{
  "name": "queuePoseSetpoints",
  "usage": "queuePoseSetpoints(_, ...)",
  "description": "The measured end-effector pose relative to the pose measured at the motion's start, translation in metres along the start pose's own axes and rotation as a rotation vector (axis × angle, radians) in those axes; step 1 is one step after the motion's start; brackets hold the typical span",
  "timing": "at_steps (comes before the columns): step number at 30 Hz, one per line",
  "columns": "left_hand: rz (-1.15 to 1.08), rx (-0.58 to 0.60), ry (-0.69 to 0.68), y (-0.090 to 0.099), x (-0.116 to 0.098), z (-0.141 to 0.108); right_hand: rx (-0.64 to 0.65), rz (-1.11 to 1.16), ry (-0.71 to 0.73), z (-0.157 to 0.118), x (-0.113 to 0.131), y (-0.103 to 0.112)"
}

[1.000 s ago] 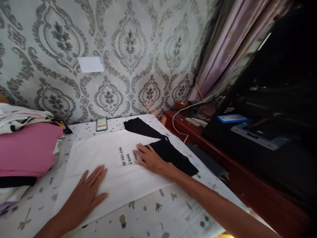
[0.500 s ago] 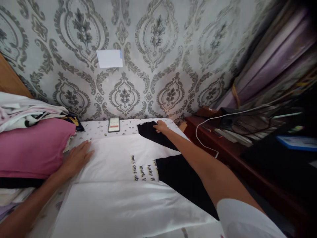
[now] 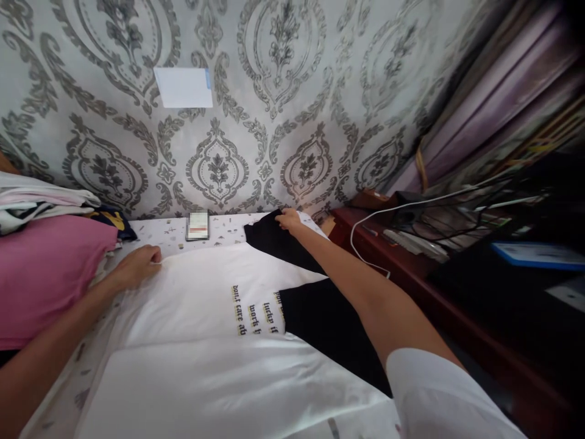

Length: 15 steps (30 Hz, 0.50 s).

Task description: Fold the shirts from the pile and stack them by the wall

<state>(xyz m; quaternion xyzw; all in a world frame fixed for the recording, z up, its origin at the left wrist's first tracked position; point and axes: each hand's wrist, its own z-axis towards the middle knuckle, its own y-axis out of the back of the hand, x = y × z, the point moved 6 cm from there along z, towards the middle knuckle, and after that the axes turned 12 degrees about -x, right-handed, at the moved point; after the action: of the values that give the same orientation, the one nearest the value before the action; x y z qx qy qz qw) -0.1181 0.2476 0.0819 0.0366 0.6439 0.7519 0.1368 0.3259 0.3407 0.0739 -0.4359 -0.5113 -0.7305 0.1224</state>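
Note:
A white T-shirt (image 3: 196,292) with black sleeves and dark lettering lies spread over the bed, one side folded over. My left hand (image 3: 139,266) is at its far left corner, fingers curled in and closed on the fabric edge. At the back, my right hand (image 3: 289,221) pinches the upper edge of the far black sleeve (image 3: 267,233). The near black sleeve (image 3: 338,323) lies flat below my right forearm.
A phone (image 3: 198,225) rests by the wall. Piled clothes, with a pink garment (image 3: 50,268) among them, stand at left. On the right is a dark red desk (image 3: 351,228) with a white cable (image 3: 361,253) and loose items.
My left hand has gone from lying flat with fingers stretched to curled on the T-shirt's corner. My right hand still holds the sleeve. The view has shifted slightly.

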Motion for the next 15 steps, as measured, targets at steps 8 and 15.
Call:
queuePoseSetpoints(8,0.129,-0.127,-0.056,0.043,-0.020,-0.053,0.063,0.507,0.045,-0.059,0.007,0.081)
queuePoseSetpoints(15,0.138,-0.242,-0.287,0.006,0.010,-0.120,0.391,0.436,0.290,-0.179,-0.075,0.142)
